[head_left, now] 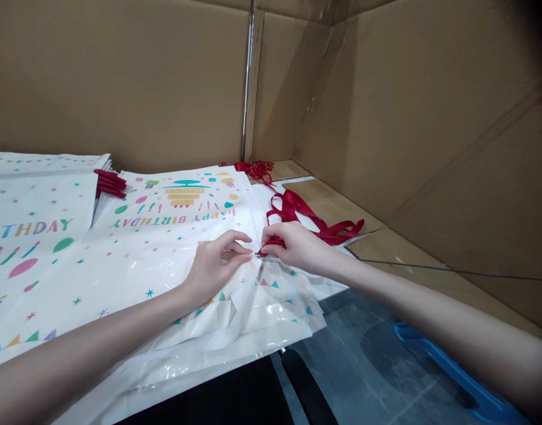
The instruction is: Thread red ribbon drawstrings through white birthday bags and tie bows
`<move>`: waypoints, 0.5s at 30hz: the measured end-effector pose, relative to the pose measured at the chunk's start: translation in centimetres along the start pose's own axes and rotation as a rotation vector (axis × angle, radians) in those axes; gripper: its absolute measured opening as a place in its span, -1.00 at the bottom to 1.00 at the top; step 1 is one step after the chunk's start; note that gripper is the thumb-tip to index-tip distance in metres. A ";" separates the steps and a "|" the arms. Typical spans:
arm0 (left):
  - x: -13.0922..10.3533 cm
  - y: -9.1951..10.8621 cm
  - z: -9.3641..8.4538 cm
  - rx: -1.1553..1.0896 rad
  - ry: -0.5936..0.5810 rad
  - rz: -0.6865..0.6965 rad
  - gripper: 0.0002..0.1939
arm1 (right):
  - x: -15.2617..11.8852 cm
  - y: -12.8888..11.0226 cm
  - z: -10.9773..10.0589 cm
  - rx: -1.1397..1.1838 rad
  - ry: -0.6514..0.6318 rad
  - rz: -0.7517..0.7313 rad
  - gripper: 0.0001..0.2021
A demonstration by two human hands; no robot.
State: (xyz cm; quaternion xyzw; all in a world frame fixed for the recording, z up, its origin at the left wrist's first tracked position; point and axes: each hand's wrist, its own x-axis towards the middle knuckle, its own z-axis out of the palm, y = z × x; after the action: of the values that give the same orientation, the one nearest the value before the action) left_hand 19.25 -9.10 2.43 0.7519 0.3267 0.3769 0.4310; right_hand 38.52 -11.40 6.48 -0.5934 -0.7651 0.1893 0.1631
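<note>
My left hand (215,262) is closed, its thumb and index finger pinched at the edge of a white plastic sheet (164,251) printed with "HAPPY BIRTHDAY", stars and a cake. Facing it, my right hand (297,248) pinches a red ribbon (337,231) against that same edge. A thin dark sliver shows between the two sets of fingertips, too small to name. Loops of the ribbon trail behind my right hand. Below the hands, the sheet's corner is gathered and creased over more printed layers.
A stack of similar printed sheets (45,195) lies at left, with dark red bundled ends (111,184) at its side. Curled red ribbon (257,170) lies at the back. Cardboard walls (164,77) enclose the surface. A blue plastic object (447,360) is low at right.
</note>
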 end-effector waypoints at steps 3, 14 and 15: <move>0.0 -0.2 0.1 0.011 -0.014 0.008 -0.83 | 0.0 -0.2 0.3 -0.005 -0.007 0.019 -0.92; -0.4 -0.7 0.3 0.375 -0.159 0.244 -0.88 | -0.1 0.3 1.9 -0.060 -0.006 0.056 -0.93; -0.5 -0.7 0.3 0.455 -0.171 0.282 -0.88 | -0.1 0.4 1.9 -0.059 -0.022 0.060 -0.93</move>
State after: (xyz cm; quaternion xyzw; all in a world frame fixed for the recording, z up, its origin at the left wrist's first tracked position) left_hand 19.14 -9.30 1.53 0.8966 0.2574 0.2851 0.2203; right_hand 37.97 -11.58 4.63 -0.6186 -0.7540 0.1778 0.1313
